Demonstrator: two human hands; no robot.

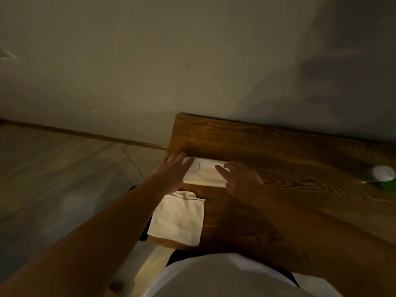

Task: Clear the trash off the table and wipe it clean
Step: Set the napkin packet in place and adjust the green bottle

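On table edge: white paper packet point(204, 171) between my hands.
Left hand point(171, 171): spread flat, touching packet.
Right hand point(242, 179): spread, fingertips on packet.
Cloth point(177, 219): just nearer me.

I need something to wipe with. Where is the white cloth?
The white folded cloth lies on the wooden table's near left corner, just below the left hand.

The green container with a white lid point(384, 179) is blurred and cut off at the right edge. Small dark print on the white paper packet point(203, 171) is unreadable.
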